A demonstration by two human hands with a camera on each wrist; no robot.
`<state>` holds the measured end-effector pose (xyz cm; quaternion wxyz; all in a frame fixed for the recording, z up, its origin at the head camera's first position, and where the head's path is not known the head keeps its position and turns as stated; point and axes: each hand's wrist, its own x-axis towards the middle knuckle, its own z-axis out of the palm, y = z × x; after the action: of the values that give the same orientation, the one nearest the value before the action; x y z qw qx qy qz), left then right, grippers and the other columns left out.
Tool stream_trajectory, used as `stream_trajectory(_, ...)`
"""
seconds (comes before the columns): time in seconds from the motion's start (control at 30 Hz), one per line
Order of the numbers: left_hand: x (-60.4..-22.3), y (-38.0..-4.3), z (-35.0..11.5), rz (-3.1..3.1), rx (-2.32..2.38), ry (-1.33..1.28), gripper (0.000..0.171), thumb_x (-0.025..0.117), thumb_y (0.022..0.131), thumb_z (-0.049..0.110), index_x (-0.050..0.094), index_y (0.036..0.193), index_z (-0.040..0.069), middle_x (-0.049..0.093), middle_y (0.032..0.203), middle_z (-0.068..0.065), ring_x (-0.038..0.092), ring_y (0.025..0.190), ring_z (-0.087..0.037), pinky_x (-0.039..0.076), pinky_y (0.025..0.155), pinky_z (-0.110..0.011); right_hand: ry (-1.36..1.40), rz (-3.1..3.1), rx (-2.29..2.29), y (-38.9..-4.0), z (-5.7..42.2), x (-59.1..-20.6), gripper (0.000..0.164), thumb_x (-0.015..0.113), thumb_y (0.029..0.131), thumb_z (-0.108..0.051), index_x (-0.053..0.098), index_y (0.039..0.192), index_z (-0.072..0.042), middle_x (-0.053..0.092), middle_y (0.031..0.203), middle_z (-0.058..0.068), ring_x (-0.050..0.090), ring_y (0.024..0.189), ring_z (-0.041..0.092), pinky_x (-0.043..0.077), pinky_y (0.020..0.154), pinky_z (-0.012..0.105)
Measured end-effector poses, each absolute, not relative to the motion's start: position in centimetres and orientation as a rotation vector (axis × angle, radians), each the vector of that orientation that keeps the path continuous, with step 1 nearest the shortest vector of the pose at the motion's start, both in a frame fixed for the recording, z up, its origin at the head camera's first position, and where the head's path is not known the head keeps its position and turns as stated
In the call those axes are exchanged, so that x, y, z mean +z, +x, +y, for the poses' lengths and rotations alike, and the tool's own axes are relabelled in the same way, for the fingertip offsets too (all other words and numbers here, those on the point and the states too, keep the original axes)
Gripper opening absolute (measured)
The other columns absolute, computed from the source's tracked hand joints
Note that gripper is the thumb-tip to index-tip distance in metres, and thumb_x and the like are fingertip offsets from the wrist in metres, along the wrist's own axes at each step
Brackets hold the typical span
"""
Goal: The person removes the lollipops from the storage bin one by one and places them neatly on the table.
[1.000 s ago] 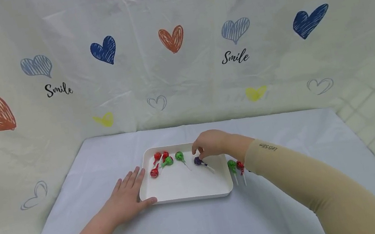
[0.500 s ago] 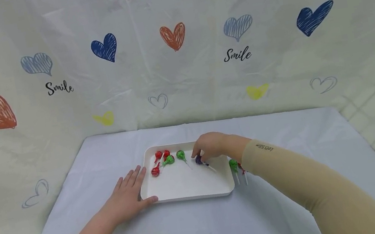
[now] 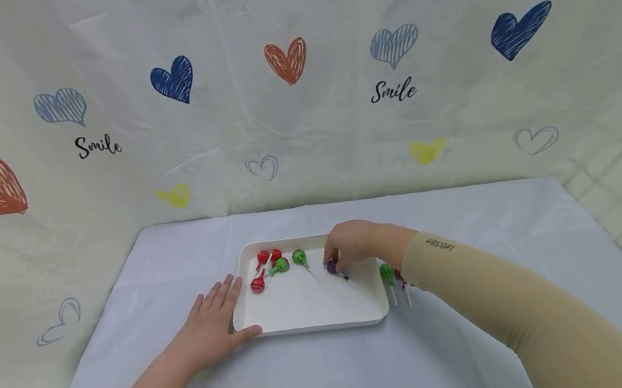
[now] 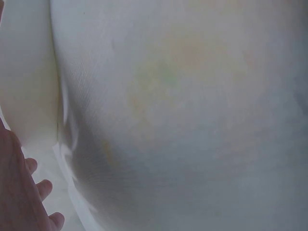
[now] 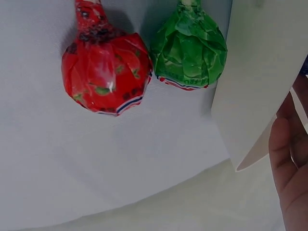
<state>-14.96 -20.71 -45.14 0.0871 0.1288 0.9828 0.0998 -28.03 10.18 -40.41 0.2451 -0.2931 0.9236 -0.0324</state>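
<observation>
My left hand lies with spread, straight fingers along the left edge of a white tray, its thumb at the front rim. Over the tray's right part, my right hand pinches a purple lollipop by its head; fingers partly cover it. Also in the tray, to the left, are a green lollipop, a second green lollipop, and several red lollipops. The left wrist view catches just the edge of my left hand.
Right of the tray, on the white cloth, lie a green lollipop and a red lollipop, close beside the tray's outer wall. My right sleeve partly hides them in the head view. A heart-printed curtain hangs behind the table.
My right hand's fingers have come down and closed around the purple lollipop, which has shifted slightly. The left hand stays at the tray's edge.
</observation>
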Motion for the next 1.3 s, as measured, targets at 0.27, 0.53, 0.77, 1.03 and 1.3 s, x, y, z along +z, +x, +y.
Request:
stream_trajectory(0.27,-45.1,-14.9,-20.7,2.932,0.297,0.38,0.109,0.06,0.082,0.073,0.018,0.159,0.008,0.016,0.164,-0.017,0.014,0.149,-0.041,0.01,0.117,-0.064,-0.822,2.51,-0.151,-28.2,10.7,-40.2,0.022,0.08,0.086,-0.026,0.078,0.108,-0.028,0.068,0.094,-0.015,0.058,0.092,0.008,0.05,0.095,0.033)
stream_trajectory(0.53,-45.1,-14.9,-20.8,2.943,0.303,0.386,0.108,0.06,0.083,0.072,0.018,0.159,0.008,0.015,0.164,-0.017,0.014,0.149,-0.041,0.009,0.117,-0.065,-0.821,2.523,-0.224,-28.5,11.1,-39.8,0.024,0.08,0.085,-0.03,0.078,0.109,-0.029,0.068,0.093,-0.016,0.058,0.093,0.009,0.051,0.09,0.031)
stream_trajectory(0.77,-45.1,-15.0,-20.7,2.943,0.301,0.388,0.108,0.062,0.083,0.071,0.019,0.159,0.007,0.015,0.164,-0.017,0.014,0.149,-0.041,0.009,0.117,-0.065,-0.855,2.546,-0.309,-28.3,12.0,-39.5,0.027,0.08,0.085,-0.032,0.077,0.112,-0.028,0.07,0.093,-0.017,0.06,0.095,0.007,0.052,0.087,0.03)
stream_trajectory(1.03,-45.5,-15.0,-21.0,2.951,0.306,0.402,0.106,0.059,0.084,0.072,0.017,0.159,0.008,0.013,0.165,-0.015,0.013,0.149,-0.04,0.009,0.117,-0.064,-0.822,2.599,-0.41,-27.9,13.9,-38.4,0.027,0.079,0.086,-0.03,0.077,0.112,-0.028,0.07,0.095,-0.015,0.06,0.095,0.009,0.051,0.083,0.03)
stream_trajectory(1.3,-45.7,-15.1,-21.1,2.95,0.316,0.399,0.11,0.055,0.082,0.077,0.017,0.159,0.009,0.014,0.165,-0.016,0.013,0.149,-0.041,0.008,0.117,-0.065,-0.751,2.654,-0.534,-27.3,17.2,-37.9,0.03,0.078,0.086,-0.032,0.076,0.116,-0.028,0.07,0.098,-0.015,0.059,0.09,0.014,0.051,0.075,0.03)
